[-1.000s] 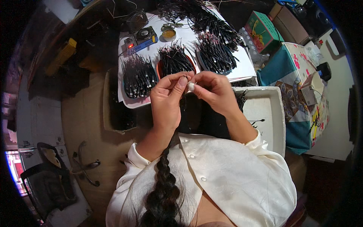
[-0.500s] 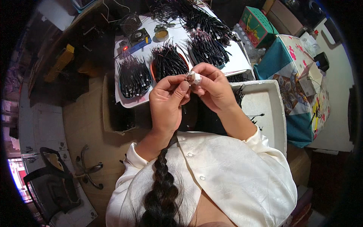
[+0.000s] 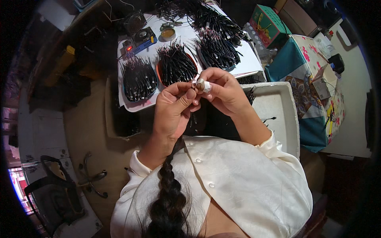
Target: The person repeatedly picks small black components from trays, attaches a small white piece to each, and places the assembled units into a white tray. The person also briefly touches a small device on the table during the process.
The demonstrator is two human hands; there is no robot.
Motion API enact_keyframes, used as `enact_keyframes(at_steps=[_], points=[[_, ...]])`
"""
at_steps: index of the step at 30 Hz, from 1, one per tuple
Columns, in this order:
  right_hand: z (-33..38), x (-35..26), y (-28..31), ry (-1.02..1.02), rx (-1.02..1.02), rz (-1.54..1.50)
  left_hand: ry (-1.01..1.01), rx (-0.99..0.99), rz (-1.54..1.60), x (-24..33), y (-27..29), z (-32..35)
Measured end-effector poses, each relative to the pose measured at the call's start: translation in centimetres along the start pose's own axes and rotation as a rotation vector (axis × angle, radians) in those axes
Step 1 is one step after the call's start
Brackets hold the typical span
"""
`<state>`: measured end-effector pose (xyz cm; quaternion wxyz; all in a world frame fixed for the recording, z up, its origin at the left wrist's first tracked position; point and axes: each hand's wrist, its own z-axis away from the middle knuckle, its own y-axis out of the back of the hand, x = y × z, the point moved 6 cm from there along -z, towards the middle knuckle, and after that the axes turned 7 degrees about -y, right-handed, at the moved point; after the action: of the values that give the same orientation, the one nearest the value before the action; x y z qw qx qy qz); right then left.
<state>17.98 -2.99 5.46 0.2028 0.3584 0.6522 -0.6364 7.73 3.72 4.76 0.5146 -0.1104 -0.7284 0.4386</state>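
In front of my chest, my left hand [image 3: 174,105] and my right hand [image 3: 222,91] meet at the fingertips. Both are closed in a pinch around a small silvery connector [image 3: 194,83], mostly covered by the fingers. White tape [image 3: 207,87] wraps a digit of the right hand. What looks like a thin dark cable end shows below the hands. Just beyond them lie bundles of short black cables: one on the left [image 3: 139,81] with metal plugs, one in the middle [image 3: 176,65] in an orange-rimmed bowl, and one on the right [image 3: 218,51].
The white table [image 3: 250,57] also bears a blue device [image 3: 143,44] with a red light and a small round tin [image 3: 168,33]. A white foam box [image 3: 293,119] stands at my right, beside a cloth-covered table [image 3: 313,127]. An office chair [image 3: 55,194] is at far left.
Both hands stay together at nearly the same spot, with slight finger shifts around the connector. The whole view has moved a little.
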Motion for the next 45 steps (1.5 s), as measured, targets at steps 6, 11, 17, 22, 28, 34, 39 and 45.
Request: enact_keyframes(at_steps=[6, 11, 17, 22, 28, 34, 39, 45], points=[[0.1, -1.0, 0.0, 0.022, 0.079, 0.344, 0.038, 0.002, -0.003, 0.0, 0.4, 0.0], [0.0, -1.5, -0.4, 0.052, 0.098, 0.485, 0.075, -0.042, 0.015, -0.2, 0.4, 0.0], [0.1, -1.2, -0.4, 0.017, 0.136, 0.514, 0.102, -0.001, -0.001, -0.5, 1.0, 0.3], [-0.3, 1.6, -0.2, -0.152, 0.014, -0.113, -0.039, 0.013, -0.113, -0.1, 0.7, 0.7], [0.5, 0.5, 0.3, 0.005, 0.127, 0.212, 0.016, -0.035, -0.05, 0.3, 0.3, 0.6], [0.4, -1.2, -0.4, 0.065, -0.006, 0.313, 0.166, -0.075, 0.047, -0.6, 0.1, 0.4], [0.1, -1.5, -0.3, 0.129, -0.089, 0.329, 0.233, -0.093, 0.078, -1.2, 0.4, 0.5], [0.3, -0.5, -0.1, 0.111, -0.053, 0.137, 0.247, -0.08, 0.113, -1.4, 0.4, 0.6]])
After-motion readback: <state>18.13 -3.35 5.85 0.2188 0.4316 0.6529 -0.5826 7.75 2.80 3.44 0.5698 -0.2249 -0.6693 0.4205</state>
